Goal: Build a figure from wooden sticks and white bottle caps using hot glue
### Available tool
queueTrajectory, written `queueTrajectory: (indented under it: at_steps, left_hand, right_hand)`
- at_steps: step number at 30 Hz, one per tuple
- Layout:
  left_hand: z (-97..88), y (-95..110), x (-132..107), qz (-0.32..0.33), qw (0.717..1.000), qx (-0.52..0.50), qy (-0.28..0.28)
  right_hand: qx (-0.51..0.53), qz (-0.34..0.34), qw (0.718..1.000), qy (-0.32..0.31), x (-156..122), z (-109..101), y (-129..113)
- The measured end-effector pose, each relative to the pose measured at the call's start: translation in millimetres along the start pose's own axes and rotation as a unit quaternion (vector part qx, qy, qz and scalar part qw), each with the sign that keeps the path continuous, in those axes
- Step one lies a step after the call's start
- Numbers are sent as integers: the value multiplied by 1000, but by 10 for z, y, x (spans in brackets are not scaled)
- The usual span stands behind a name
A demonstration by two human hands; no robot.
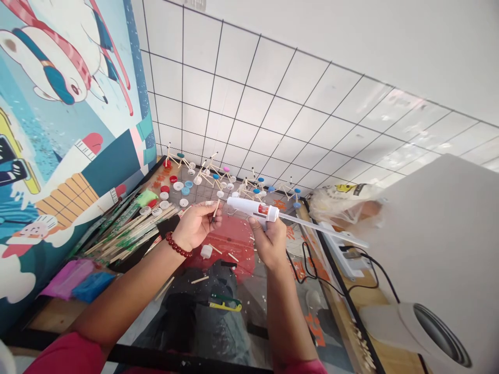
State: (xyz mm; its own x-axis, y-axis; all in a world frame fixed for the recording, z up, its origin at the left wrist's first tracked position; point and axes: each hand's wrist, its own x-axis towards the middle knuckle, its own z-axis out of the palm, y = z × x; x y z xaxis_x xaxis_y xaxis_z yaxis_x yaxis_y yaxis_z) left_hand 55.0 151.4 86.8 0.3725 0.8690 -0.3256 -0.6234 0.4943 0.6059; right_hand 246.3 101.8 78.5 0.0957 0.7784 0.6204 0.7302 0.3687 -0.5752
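Observation:
My right hand (268, 236) grips a white glue gun (253, 206) with a clear glue stick (323, 227) jutting out to the right; its nozzle points left. My left hand (197, 221), with a red bead bracelet at the wrist, pinches a short wooden stick (215, 209) right at the nozzle. Below the hands lie loose stick pieces (200, 279) and a white bottle cap (206, 251) on the glass table top (273, 291). Several stick-and-cap models (212, 174) stand in a row at the wall behind.
A pile of wrapped chopsticks (128, 231) and loose coloured caps (167, 195) lie at the left. A white power strip (345, 254) with a black cable sits right, beside a plastic bag (343, 200) and a white device (436, 270). Yellow-handled cutters (224, 304) rest near me.

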Motion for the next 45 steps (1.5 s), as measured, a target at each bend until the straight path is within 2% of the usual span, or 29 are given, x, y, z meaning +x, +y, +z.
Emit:
queueTrajectory:
  at_steps: [6, 13, 22, 30, 37, 45]
  left_hand:
    - [1, -4, -11, -3, 1000, 6, 0]
    - [-14, -17, -9, 1, 1000, 5, -6]
    - [-27, -45, 13, 1, 1000, -4, -10]
    - [-20, -51, 4, -3, 1000, 0, -19]
    - [7, -63, -13, 18, 999, -8, -28]
    - [25, -73, -21, 10, 1000, -3, -24]
  right_hand:
    - [-6, 30, 999, 20, -9, -1, 10]
    - [8, 25, 999, -21, -14, -32, 4]
    - [-1, 41, 999, 8, -16, -22, 13]
    - [-9, 32, 999, -18, -13, -10, -1]
    - [-2, 30, 999, -13, -4, 5, 13]
    - [12, 37, 999, -3, -14, 38, 20]
